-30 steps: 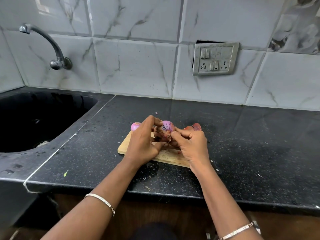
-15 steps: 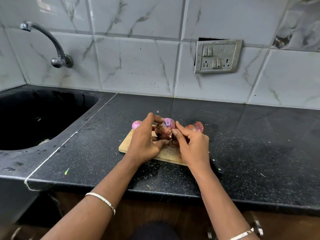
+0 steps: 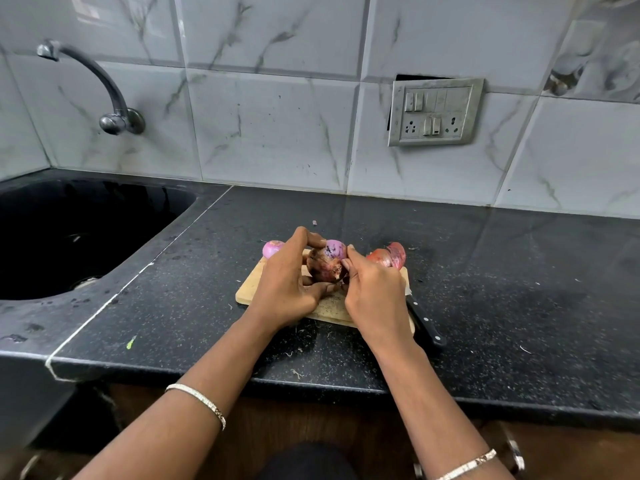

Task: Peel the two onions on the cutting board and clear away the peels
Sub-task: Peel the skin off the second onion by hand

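Observation:
My left hand [image 3: 287, 282] grips a partly peeled onion [image 3: 325, 263] above the wooden cutting board [image 3: 249, 287]; its far end shows bare purple, its near end is still brown-skinned. My right hand [image 3: 375, 292] pinches the skin at the onion's right side. A second, peeled pink onion [image 3: 272, 248] lies at the board's far left corner, partly hidden by my left hand. Loose reddish peels [image 3: 389, 256] lie at the board's far right.
A black-handled knife [image 3: 424, 322] lies along the board's right edge. The black sink [image 3: 69, 237] is to the left with a tap [image 3: 104, 88] above it. A switch panel [image 3: 434, 112] is on the tiled wall. Bits of root and skin dot the black counter [image 3: 502, 271].
Both hands stay on the onion and have turned it slightly; my right fingers have shifted along its right side. The board, other onion and peels have not moved.

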The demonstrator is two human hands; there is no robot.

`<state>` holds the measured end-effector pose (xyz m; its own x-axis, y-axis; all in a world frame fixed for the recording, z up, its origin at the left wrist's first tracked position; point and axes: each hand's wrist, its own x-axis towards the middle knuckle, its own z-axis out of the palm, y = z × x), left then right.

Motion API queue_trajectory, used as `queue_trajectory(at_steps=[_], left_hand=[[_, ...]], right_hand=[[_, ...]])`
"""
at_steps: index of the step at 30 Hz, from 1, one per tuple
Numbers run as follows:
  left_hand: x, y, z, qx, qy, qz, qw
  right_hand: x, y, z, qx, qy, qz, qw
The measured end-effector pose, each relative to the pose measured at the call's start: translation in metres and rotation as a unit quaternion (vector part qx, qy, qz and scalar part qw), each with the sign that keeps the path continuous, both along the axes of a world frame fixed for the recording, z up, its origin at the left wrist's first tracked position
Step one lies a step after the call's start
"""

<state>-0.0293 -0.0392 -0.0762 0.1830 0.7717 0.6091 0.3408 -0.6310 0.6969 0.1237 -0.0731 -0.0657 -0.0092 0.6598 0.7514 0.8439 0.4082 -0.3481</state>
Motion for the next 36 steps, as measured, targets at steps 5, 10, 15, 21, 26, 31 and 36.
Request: queue_trajectory(at_steps=[5, 10, 15, 21, 26, 31, 36], left_hand=[[0.000, 0.001, 0.000, -0.005, -0.006, 0.002, 1.000], [-0.002, 0.003, -0.001, 0.005, 0.014, 0.013, 1.000], [-0.002, 0.001, 0.001, 0.006, 0.015, 0.016, 1.000], [-0.003, 0.001, 0.001, 0.003, 0.008, 0.026, 1.000], [-0.004, 0.001, 0.000, -0.003, 0.003, 0.030, 1.000], [-0.001, -0.001, 0.001, -0.011, -0.003, 0.037, 0.999], [0.000, -0.002, 0.002, -0.013, -0.011, 0.024, 1.000]], right_hand=[[-0.001, 0.001, 0.001, 0.000, -0.001, 0.000, 1.000], [0.003, 0.002, -0.001, -0.024, -0.005, 0.011, 1.000], [0.002, 0.002, -0.001, -0.029, -0.008, 0.007, 1.000], [-0.004, 0.001, 0.002, 0.000, -0.040, -0.015, 0.999], [-0.010, 0.000, 0.001, -0.006, -0.068, -0.039, 0.997], [-0.011, -0.002, 0.001, -0.017, -0.033, -0.011, 0.999], [-0.009, -0.009, 0.003, -0.034, 0.068, 0.001, 0.997]])
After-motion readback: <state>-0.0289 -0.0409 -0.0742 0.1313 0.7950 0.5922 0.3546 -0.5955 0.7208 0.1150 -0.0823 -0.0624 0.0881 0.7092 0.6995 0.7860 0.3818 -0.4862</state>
